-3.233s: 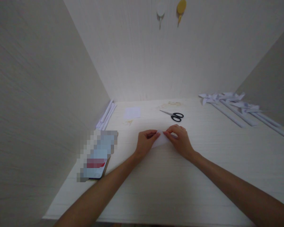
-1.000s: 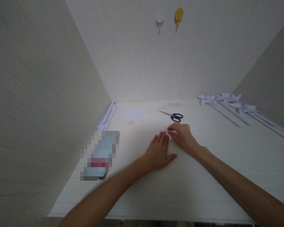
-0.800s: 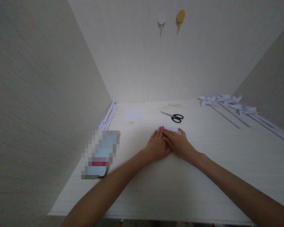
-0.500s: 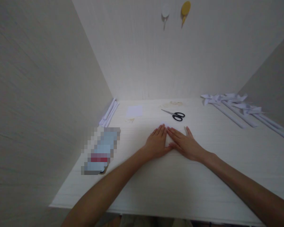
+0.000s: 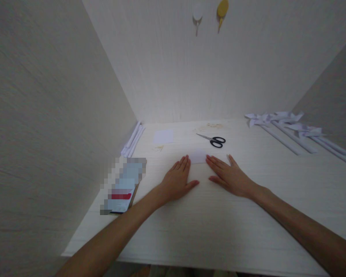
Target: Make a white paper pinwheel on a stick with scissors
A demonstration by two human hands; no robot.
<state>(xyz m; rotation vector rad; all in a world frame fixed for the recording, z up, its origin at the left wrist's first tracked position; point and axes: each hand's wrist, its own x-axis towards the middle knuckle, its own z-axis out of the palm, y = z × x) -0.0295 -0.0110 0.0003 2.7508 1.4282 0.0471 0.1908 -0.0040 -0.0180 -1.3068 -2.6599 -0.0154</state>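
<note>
Small white folded paper [image 5: 198, 156] lies flat mid-table, its long side running L to R, btwn the two hands. L hand [image 5: 177, 179] is palm down, fingers extended and together, thumb out, tips at the paper's L end; it's released, not grasping. R hand [image 5: 229, 175] is likewise flat and released, fingertips at the R end, little finger spread off to the side.

Just beyond the paper, a bit R: scissors [image 5: 216, 142], black handles, blades pointing L. Farther L, a white paper square [image 5: 163, 136] lies flat w/ a few thin yellowish bits [image 5: 159, 148] just in front; more pale bits [image 5: 214, 125] near the back.

Far L: white paper rolls [image 5: 133, 139] bunched along the wall, then a phone [image 5: 123, 188], screen mostly pixelated. Far R: white paper pinwheels [image 5: 308, 132], heads bunched twd the back, w/ rolled sticks [image 5: 295, 136].

The white table [image 5: 207, 223] is boxed in by walls L, R & back, holding all the above. Back wall [image 5: 173, 77] has a white hook [image 5: 197, 12] & a yellow hook [image 5: 223, 8].
</note>
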